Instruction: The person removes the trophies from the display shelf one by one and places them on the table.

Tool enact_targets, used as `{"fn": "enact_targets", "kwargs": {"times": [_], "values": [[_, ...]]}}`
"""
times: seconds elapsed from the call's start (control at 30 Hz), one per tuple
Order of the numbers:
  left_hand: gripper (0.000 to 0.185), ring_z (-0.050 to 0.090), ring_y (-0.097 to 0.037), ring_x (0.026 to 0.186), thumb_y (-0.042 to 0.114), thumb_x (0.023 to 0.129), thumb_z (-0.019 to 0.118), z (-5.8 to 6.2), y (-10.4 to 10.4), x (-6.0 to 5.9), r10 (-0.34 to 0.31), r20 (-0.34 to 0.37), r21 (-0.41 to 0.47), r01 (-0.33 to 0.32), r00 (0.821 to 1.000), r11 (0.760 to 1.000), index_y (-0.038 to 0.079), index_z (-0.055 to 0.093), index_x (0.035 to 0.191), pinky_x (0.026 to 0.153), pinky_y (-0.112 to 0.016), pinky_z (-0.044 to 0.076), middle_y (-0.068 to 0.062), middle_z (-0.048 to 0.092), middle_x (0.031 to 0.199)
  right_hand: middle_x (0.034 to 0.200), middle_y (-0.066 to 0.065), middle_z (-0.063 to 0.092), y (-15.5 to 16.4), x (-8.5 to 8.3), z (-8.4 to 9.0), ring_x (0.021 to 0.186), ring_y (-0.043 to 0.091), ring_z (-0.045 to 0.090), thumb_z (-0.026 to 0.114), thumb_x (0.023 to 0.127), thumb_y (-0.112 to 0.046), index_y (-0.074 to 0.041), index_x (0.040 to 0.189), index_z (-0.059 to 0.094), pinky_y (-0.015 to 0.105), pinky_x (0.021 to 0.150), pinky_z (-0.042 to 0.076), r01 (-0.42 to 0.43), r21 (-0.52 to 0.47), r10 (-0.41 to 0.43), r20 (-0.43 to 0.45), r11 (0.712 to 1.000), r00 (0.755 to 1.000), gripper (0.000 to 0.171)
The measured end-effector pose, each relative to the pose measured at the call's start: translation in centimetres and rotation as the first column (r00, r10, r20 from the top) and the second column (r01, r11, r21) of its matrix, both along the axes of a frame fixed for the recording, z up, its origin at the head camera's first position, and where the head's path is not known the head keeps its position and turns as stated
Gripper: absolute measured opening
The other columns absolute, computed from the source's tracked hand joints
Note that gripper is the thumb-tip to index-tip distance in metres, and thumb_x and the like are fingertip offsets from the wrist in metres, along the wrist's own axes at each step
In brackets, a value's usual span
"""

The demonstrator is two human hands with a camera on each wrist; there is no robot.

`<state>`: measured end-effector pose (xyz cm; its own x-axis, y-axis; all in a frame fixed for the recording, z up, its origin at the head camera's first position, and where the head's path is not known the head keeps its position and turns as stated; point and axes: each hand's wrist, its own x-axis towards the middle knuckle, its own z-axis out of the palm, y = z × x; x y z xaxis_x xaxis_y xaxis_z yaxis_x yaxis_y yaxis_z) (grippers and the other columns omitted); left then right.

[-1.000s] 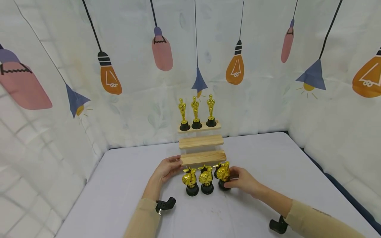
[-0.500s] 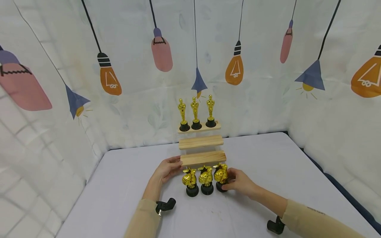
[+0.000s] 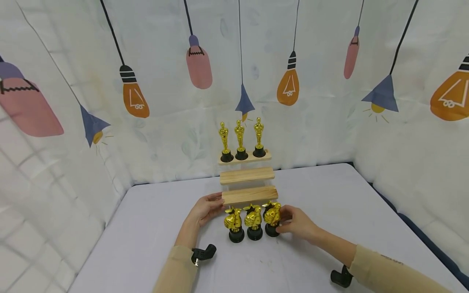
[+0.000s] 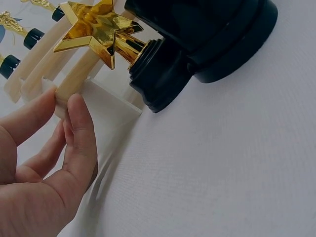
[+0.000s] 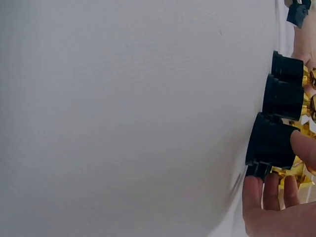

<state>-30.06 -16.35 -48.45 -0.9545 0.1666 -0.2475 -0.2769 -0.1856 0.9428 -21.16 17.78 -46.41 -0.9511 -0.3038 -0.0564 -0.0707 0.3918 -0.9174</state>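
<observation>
A wooden step shelf point(image 3: 247, 175) stands at the back of the white table point(image 3: 146, 228). Its top step already has three tall gold statue trophies point(image 3: 240, 139) in a row. The middle step and the bottom step have nothing on them yet. So one row looks done and two rows are left, as far as I can tell.

On the left, the left hand point(image 3: 206, 210) holds the left end of the bottom step. The left wrist view shows the thumb and fingers point(image 4: 79, 133) bent around the end of the wood, touching it.

In front of the shelf, three gold thumbs-up trophies point(image 3: 253, 221) with black bases stand close together on the table. A gold star trophy point(image 4: 98, 29) peeks out behind them.

On the right, the right hand point(image 3: 298, 224) touches the rightmost thumbs-up trophy point(image 3: 272, 217). Its fingers point(image 5: 266, 195) curl around the black base, and the thumb sits on the other side. The trophy looks to be standing on the table, just beside its two friends.
</observation>
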Motion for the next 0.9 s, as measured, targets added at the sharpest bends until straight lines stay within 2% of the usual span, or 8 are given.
{"fn": "enact_targets", "kwargs": {"times": [0.33,0.47,0.73,0.9], "values": [[0.053,0.068,-0.022,0.102,-0.002,0.097,0.067,0.2,0.0,0.0,-0.001,0.010,-0.002,0.001,1.000,1.000,-0.009,0.047,0.146,0.088,-0.033,0.059,-0.023,0.058,0.131,0.113,0.011,0.065,1.5,-0.4,0.5,0.105,0.029,0.061,0.083,0.078,0.002,0.004,0.121,0.061,0.038,0.090,0.053,-0.028,0.021,0.029,-0.047,0.999,0.998,0.048],[0.053,0.068,-0.022,0.101,-0.002,0.097,0.067,0.2,-0.1,0.0,0.001,0.001,-0.001,-0.001,1.000,1.000,-0.009,0.047,0.146,0.086,-0.033,0.059,-0.023,0.059,0.131,0.115,0.018,0.065,2.2,-0.7,1.0,0.105,0.032,0.062,0.080,0.080,0.005,0.006,0.120,0.061,0.039,0.090,0.052,-0.009,0.033,0.012,-0.085,0.999,0.996,0.045],[0.053,0.067,-0.020,0.100,-0.005,0.098,0.064,0.0,-0.1,-0.1,-0.013,-0.025,0.002,0.013,1.000,1.000,-0.012,0.044,0.147,0.085,-0.030,0.059,-0.024,0.058,0.130,0.117,0.020,0.065,2.6,-1.7,2.3,0.105,0.033,0.063,0.067,0.090,0.010,0.006,0.120,0.061,0.039,0.089,0.055,0.062,0.055,-0.057,-0.082,0.997,0.995,0.031],[0.053,0.068,-0.020,0.099,-0.004,0.098,0.065,-0.2,-0.2,0.0,-0.006,-0.020,-0.002,0.006,1.000,1.000,-0.012,0.045,0.146,0.085,-0.030,0.059,-0.023,0.060,0.129,0.118,0.022,0.065,2.8,-2.9,3.2,0.103,0.028,0.064,0.068,0.092,0.004,0.006,0.120,0.062,0.038,0.087,0.057,0.092,0.053,-0.087,-0.084,0.994,0.993,0.028]]}}
